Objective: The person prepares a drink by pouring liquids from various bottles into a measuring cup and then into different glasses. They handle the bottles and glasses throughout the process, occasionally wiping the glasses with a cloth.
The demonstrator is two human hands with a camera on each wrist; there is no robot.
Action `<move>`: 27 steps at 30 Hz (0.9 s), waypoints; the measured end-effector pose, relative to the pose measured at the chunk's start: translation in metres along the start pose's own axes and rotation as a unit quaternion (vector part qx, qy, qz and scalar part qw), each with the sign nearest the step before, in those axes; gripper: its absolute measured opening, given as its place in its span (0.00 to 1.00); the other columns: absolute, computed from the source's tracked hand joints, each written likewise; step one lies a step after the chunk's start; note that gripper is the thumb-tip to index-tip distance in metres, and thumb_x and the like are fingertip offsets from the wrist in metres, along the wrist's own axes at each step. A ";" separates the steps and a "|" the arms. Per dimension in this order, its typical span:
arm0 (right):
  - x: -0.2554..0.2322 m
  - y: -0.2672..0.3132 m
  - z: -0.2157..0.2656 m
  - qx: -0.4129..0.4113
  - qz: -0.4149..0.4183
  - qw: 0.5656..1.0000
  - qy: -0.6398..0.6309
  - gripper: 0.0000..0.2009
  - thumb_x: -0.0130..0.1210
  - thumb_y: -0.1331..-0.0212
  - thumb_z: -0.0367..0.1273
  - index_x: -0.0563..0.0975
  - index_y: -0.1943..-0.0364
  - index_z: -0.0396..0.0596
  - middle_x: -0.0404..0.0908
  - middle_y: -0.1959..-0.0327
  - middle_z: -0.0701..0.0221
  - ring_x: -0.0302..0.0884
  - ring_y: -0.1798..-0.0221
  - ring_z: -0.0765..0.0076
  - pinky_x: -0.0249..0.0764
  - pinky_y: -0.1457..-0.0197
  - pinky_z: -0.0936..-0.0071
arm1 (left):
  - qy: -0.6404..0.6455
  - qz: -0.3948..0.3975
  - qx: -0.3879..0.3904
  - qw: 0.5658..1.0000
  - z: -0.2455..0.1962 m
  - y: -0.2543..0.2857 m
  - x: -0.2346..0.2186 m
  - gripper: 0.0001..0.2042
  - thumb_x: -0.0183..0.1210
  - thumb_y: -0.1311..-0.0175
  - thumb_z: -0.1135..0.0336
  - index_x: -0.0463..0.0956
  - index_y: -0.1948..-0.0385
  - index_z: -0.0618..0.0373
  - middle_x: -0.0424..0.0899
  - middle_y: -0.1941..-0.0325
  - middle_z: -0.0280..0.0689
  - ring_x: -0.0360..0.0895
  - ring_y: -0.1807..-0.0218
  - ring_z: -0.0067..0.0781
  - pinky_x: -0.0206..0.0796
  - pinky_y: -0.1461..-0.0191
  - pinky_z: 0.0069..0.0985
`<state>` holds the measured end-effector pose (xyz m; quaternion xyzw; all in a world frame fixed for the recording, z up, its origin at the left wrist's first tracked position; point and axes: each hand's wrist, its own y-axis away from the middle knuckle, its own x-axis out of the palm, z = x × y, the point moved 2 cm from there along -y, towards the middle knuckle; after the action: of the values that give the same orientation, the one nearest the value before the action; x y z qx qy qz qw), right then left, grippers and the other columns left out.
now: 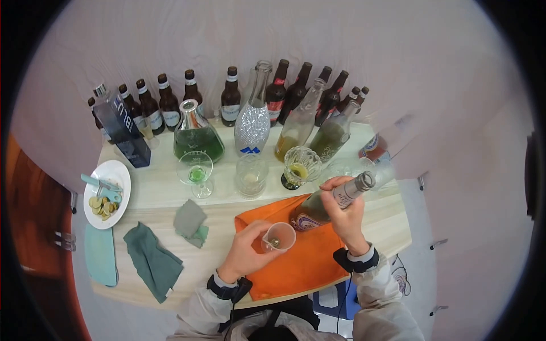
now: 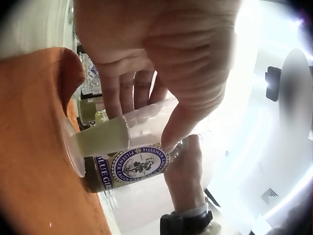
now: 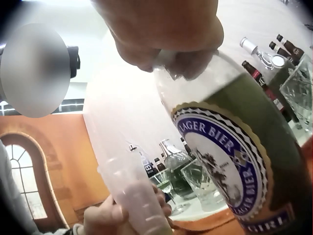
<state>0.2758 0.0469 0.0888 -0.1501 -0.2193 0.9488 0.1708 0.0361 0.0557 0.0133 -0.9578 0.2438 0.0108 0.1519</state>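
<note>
My left hand (image 1: pixel 248 254) curls round a clear plastic measuring cup (image 1: pixel 278 237) above the orange cloth (image 1: pixel 307 258). Pale liquid fills the lower part of the cup (image 2: pixel 102 138) in the left wrist view. My right hand (image 1: pixel 346 215) grips the neck of a labelled glass bottle (image 1: pixel 311 211) holding dark green liquid. The bottle leans, its uncapped mouth toward the right, its base by the cloth. In the right wrist view the round blue and white label (image 3: pixel 222 164) faces the camera, and the left hand (image 3: pixel 105 215) holds the cup beside it.
Along the back stand several brown bottles (image 1: pixel 230 96), a green decanter (image 1: pixel 199 139), a silver bottle (image 1: pixel 252 126) and a tall blue bottle (image 1: pixel 126 133). Several glasses (image 1: pixel 251 175) stand before them. At left are a plate (image 1: pixel 122 177) with cut limes and folded cloths (image 1: pixel 152 261).
</note>
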 end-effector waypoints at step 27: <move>-0.104 0.014 0.094 -0.201 -0.050 0.880 0.426 0.28 0.70 0.55 0.17 0.78 0.44 0.37 0.82 0.49 0.56 0.83 0.49 0.47 0.79 0.45 0.64 | -0.075 0.028 0.154 0.985 -0.059 -0.080 0.057 0.40 0.80 0.48 0.65 0.69 0.32 0.61 0.73 0.32 0.50 0.71 0.29 0.52 0.65 0.27 0.39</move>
<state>0.3314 -0.0399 0.1844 -0.5601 -0.3188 0.7187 0.2611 0.1209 0.0786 0.0869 -0.9122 0.2568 0.0495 0.3155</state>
